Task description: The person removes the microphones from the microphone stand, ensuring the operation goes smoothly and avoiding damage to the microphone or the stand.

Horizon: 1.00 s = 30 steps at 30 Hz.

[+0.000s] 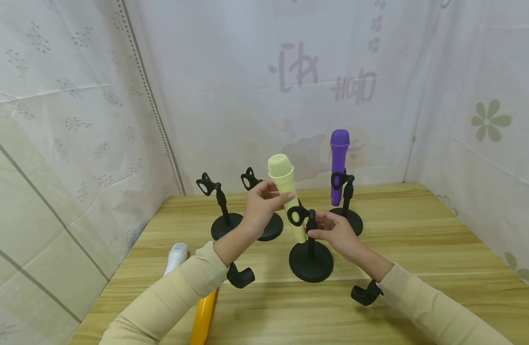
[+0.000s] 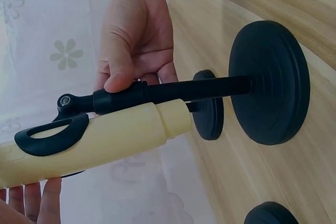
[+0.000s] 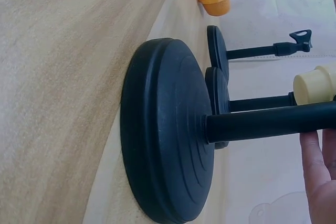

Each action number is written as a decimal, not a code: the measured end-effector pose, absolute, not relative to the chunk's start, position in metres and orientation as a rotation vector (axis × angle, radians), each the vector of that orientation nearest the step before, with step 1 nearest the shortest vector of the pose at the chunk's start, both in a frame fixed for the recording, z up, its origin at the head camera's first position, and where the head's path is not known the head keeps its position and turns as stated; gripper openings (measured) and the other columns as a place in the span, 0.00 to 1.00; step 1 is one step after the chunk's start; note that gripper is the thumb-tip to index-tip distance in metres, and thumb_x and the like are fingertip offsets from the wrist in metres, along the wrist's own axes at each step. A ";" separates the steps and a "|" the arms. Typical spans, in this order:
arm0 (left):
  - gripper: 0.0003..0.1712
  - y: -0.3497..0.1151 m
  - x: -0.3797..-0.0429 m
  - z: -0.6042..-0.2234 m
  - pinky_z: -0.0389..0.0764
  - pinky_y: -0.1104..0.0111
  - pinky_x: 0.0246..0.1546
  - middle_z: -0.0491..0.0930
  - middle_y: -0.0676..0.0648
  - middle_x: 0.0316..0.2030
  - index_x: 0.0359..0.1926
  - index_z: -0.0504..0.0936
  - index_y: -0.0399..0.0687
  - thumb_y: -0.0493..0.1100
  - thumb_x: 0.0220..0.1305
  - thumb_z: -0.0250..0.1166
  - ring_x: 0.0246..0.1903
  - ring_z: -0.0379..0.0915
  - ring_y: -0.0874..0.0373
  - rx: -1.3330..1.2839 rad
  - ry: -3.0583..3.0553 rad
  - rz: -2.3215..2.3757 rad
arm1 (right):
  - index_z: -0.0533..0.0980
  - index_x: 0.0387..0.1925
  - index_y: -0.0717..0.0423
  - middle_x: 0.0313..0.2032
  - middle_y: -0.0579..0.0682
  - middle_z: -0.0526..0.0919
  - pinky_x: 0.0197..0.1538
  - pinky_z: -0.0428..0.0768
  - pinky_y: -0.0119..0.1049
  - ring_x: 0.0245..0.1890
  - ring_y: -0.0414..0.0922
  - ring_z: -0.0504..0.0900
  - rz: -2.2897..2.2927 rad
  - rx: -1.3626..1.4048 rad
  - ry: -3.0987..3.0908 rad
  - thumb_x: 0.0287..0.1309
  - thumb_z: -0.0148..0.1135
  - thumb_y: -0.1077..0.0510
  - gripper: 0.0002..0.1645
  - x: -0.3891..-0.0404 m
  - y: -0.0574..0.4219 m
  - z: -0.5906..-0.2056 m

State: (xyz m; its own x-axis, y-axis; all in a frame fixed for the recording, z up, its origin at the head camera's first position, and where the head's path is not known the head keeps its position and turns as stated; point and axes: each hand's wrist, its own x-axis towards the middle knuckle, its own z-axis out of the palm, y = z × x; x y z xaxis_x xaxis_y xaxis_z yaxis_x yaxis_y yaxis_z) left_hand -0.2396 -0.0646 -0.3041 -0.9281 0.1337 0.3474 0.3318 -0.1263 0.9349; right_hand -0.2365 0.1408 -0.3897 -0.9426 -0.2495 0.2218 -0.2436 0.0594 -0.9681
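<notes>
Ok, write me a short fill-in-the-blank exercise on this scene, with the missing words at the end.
1. The yellow mic is gripped by the ____ hand.
2. The right hand grips a stand coloured ____.
3. Beyond that hand, the upright mic clipped in another stand is ____.
4. The mic whose head shows beside the left sleeve is ____.

Missing words: left; black; purple; white.

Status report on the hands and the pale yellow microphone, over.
Left hand gripping pale yellow microphone. Right hand gripping black microphone stand. Microphone tilted, in the stand's clip. No obstruction visible.
</notes>
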 end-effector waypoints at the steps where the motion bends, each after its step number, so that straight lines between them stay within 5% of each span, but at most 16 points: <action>1: 0.23 -0.064 -0.240 -0.304 0.78 0.61 0.35 0.76 0.44 0.39 0.42 0.77 0.45 0.45 0.42 0.72 0.38 0.75 0.51 -0.532 -1.974 -2.203 | 0.73 0.43 0.60 0.37 0.55 0.78 0.41 0.76 0.39 0.38 0.50 0.76 -2.085 -0.531 2.286 0.39 0.71 0.55 0.27 -0.237 0.141 -0.390; 30: 0.24 -0.061 -0.242 -0.295 0.77 0.60 0.36 0.77 0.43 0.38 0.41 0.78 0.45 0.46 0.40 0.73 0.38 0.75 0.51 -0.479 -2.000 -2.245 | 0.74 0.42 0.57 0.37 0.55 0.77 0.42 0.76 0.40 0.39 0.50 0.76 -2.067 -0.501 2.298 0.39 0.71 0.53 0.26 -0.240 0.142 -0.391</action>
